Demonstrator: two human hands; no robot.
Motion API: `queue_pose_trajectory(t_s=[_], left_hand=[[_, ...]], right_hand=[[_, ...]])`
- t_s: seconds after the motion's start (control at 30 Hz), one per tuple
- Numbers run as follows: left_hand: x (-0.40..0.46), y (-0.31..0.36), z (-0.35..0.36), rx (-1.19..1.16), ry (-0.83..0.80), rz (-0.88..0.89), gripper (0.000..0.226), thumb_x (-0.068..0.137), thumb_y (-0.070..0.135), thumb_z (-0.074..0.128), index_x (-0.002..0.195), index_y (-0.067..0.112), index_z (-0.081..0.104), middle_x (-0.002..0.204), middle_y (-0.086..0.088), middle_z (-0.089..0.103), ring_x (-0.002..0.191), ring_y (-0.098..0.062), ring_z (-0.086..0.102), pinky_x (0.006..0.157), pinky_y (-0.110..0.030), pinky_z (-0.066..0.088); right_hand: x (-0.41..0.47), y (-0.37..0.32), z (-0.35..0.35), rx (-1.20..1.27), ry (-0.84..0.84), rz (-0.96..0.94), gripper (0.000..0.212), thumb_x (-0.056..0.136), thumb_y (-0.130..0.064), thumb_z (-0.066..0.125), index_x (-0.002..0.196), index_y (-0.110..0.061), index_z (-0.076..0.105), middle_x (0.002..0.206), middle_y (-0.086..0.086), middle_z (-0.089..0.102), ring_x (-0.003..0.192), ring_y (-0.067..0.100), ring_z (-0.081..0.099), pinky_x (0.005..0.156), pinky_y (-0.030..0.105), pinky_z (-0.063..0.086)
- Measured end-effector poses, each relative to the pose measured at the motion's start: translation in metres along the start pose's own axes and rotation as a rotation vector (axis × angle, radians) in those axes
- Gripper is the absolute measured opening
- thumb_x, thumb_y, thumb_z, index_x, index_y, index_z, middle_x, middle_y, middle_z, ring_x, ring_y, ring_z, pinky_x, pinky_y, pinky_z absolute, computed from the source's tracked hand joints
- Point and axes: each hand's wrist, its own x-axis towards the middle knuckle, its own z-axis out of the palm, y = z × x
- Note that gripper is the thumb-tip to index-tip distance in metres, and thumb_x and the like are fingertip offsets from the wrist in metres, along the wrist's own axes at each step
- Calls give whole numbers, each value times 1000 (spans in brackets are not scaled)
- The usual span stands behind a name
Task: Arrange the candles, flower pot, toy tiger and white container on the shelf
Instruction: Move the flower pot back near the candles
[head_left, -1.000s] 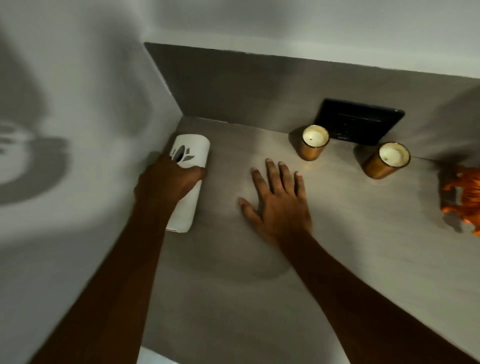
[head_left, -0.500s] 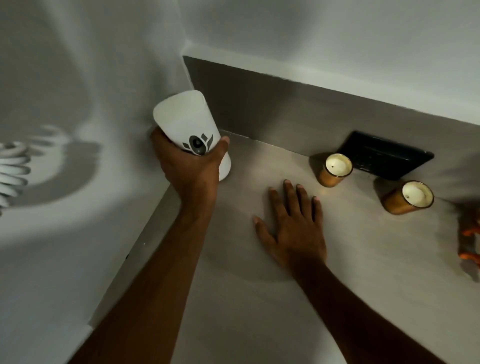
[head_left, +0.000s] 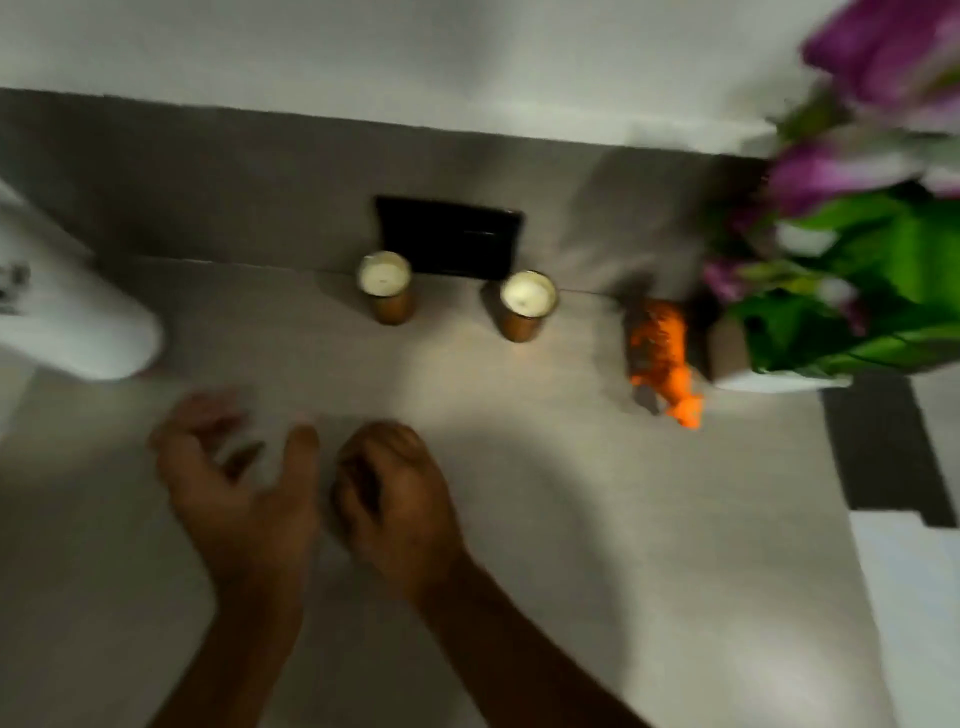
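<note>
Both our hands are empty: left hand (head_left: 234, 488) open, right hand (head_left: 395, 488) loosely curled. Container (head_left: 78, 322) stands far left; candles (head_left: 385, 288) (head_left: 525, 304) at the back, tiger (head_left: 660, 353) touching the pot (head_left: 779, 382). Risk: a careless reach for the tiger catches the leaves and tips the pot.

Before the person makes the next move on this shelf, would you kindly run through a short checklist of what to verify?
1. White container released, on the shelf at far left: ok; whether upright, cannot tell, blurred.
2. Left hand free, fingers spread: ok.
3. Right hand free: fingers curled, nothing visible in it, cannot tell.
4. Two candles upright and apart by the back wall: ok.
5. Toy tiger standing: cannot tell, blurred.
6. Flower pot on the shelf at right, beside the tiger: ok.
</note>
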Motion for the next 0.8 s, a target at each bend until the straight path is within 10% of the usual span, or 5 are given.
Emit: queue_pose_trajectory(t_s=[0.13, 0.3, 0.43, 0.6, 0.8], left_hand=[[-119, 28, 66, -46, -515, -103, 19, 81, 46, 69, 100, 43, 70, 99, 19, 75, 94, -6, 73, 90, -24, 57], [-192, 79, 153, -106, -809, 241, 13, 90, 22, 66, 101, 23, 73, 100, 6, 76, 96, -10, 72, 88, -29, 58], [-223, 105, 207, 12, -775, 215, 68, 90, 3, 69, 152, 4, 42, 160, -17, 43, 151, -23, 38, 126, -20, 26], [-228, 109, 252, 81, -663, 152, 83, 96, -1, 62, 159, -4, 10, 171, -20, 12, 158, -16, 9, 123, -6, 0], [-201, 101, 288, 25, -570, 77, 65, 93, -10, 62, 152, -2, 35, 154, -7, 48, 143, -25, 49, 123, -35, 38]], right_hand=[[-96, 39, -84, 252, 385, 373, 11, 93, -17, 69, 98, -11, 77, 99, 7, 79, 95, 28, 75, 88, 46, 59], [-111, 99, -193, 405, 905, 556, 28, 85, 26, 64, 90, -2, 68, 90, 12, 76, 86, 14, 74, 87, 35, 57], [-79, 130, -243, 460, 961, 467, 37, 90, 26, 56, 110, -4, 58, 95, 6, 63, 87, 3, 66, 87, 25, 55], [-51, 147, -268, 402, 851, 494, 57, 92, 17, 65, 143, -6, 53, 138, 18, 61, 91, 23, 66, 82, 27, 61], [-41, 157, -270, 341, 769, 493, 32, 98, -6, 69, 129, -9, 68, 115, 7, 78, 103, 22, 76, 94, 50, 62]])
